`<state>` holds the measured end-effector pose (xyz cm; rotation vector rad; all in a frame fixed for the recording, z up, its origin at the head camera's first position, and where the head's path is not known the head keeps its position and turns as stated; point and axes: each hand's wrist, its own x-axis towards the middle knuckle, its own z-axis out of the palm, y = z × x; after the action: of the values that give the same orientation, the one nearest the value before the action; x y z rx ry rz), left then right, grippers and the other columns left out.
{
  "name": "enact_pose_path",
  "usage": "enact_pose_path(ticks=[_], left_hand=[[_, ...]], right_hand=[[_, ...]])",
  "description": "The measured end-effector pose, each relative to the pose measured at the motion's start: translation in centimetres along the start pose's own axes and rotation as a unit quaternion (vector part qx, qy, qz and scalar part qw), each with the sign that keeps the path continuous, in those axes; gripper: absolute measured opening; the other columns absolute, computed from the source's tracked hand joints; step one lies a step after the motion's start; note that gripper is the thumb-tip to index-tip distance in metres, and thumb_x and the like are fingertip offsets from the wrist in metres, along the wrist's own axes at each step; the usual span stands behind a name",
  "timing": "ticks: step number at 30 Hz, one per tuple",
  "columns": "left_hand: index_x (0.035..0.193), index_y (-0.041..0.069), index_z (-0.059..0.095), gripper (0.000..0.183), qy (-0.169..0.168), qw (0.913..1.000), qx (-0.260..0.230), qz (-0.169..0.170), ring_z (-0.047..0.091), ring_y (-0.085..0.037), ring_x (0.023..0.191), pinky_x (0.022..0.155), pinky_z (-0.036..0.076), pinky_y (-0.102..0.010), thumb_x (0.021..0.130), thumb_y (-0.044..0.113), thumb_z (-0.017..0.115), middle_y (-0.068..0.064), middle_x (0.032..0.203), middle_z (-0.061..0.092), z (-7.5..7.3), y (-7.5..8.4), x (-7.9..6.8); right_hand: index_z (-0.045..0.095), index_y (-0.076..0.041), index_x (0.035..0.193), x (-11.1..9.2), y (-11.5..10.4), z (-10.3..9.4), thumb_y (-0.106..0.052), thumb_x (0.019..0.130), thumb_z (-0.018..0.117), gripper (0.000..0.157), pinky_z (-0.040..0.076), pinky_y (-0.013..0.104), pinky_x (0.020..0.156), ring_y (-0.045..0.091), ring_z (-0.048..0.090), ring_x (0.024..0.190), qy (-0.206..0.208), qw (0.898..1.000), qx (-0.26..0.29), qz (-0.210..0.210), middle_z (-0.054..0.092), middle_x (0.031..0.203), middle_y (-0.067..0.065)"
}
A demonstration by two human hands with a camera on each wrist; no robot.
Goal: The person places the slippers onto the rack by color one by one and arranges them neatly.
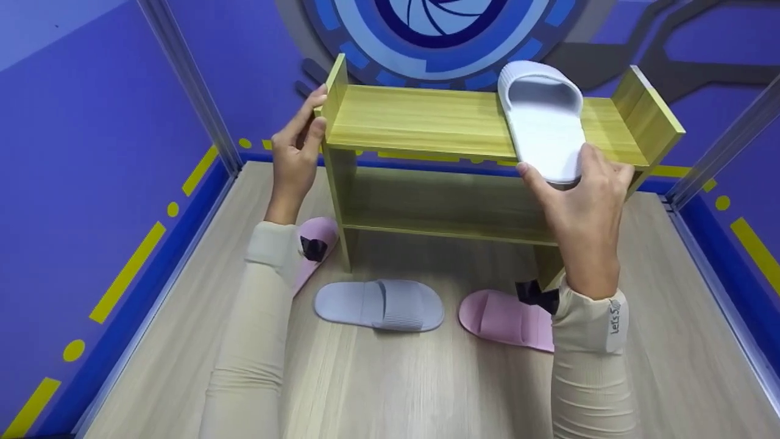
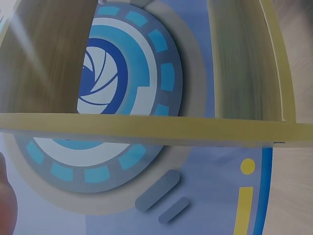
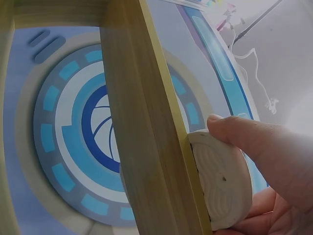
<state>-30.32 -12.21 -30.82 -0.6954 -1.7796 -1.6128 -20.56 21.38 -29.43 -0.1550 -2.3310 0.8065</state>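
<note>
A wooden two-tier shoe rack (image 1: 420, 119) stands against the back wall. On the right part of its top shelf lies a white slide slipper (image 1: 545, 131), toe end toward the wall and heel sticking out past the front edge. My right hand (image 1: 588, 207) grips that heel between thumb and fingers; the right wrist view shows the slipper's patterned sole (image 3: 222, 181) overhanging the shelf edge. At the rack's left side panel, my left hand (image 1: 298, 146) holds the upright edge, thumb in front and fingers on the outer side. Only a sliver of it shows in the left wrist view.
On the floor before the rack lie a grey-blue slipper (image 1: 378, 305) and a pink slipper (image 1: 506, 317), partly covered by the right sleeve. Another pink slipper (image 1: 318, 235) lies by the rack's left leg, partly behind the left sleeve. Blue printed walls (image 1: 109, 158) enclose the sides.
</note>
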Motion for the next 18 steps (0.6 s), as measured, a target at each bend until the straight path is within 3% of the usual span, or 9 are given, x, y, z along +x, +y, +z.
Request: enact_pose_path(ticks=[4,7,11,14,18], left_hand=[[0.128,-0.005,0.057,0.033,-0.001,1.0000,0.000,0.001,0.050,-0.017,0.131,0.106,0.043,-0.033,0.097,-0.001,0.050,-0.017,0.138,0.055,-0.03,0.00,0.08],[0.129,-0.005,0.057,0.033,-0.002,1.0000,0.002,0.000,0.055,-0.016,0.126,0.092,0.047,-0.023,0.097,0.000,0.050,-0.016,0.138,0.054,0.10,-0.10,0.12],[0.130,-0.004,0.056,0.033,-0.005,1.0000,0.003,0.000,0.055,-0.015,0.125,0.083,0.045,-0.021,0.098,0.000,0.049,-0.016,0.139,0.054,0.20,-0.12,0.13],[0.130,-0.005,0.056,0.034,-0.005,1.0000,-0.004,-0.001,0.050,-0.017,0.131,0.097,0.046,-0.026,0.097,-0.001,0.049,-0.017,0.139,0.053,0.16,-0.03,0.07],[0.131,-0.005,0.055,0.034,-0.008,0.9998,-0.010,-0.012,0.048,-0.017,0.133,0.105,0.043,-0.033,0.098,0.001,0.049,-0.017,0.141,0.052,-0.05,-0.05,-0.11]], right_hand=[[0.056,0.010,0.119,-0.03,0.00,0.14,-0.050,0.078,0.075,0.074,0.027,0.044,0.086,0.038,0.040,0.103,0.004,1.000,-0.004,0.000,0.061,0.121,0.024],[0.056,0.010,0.119,0.03,0.08,0.08,-0.051,0.078,0.074,0.076,0.027,0.044,0.086,0.038,0.040,0.103,0.005,1.000,-0.006,0.002,0.061,0.122,0.024],[0.055,0.008,0.122,0.02,0.13,-0.10,-0.053,0.077,0.074,0.078,0.028,0.043,0.085,0.036,0.038,0.105,-0.007,1.000,-0.007,0.013,0.060,0.125,0.022],[0.056,0.007,0.119,0.00,0.25,-0.17,-0.051,0.077,0.075,0.074,0.027,0.043,0.084,0.036,0.038,0.103,-0.012,1.000,-0.004,0.004,0.061,0.120,0.021],[0.056,0.007,0.116,-0.19,0.39,-0.30,-0.049,0.077,0.077,0.071,0.028,0.043,0.084,0.037,0.040,0.102,-0.018,1.000,0.003,-0.012,0.061,0.116,0.021]])
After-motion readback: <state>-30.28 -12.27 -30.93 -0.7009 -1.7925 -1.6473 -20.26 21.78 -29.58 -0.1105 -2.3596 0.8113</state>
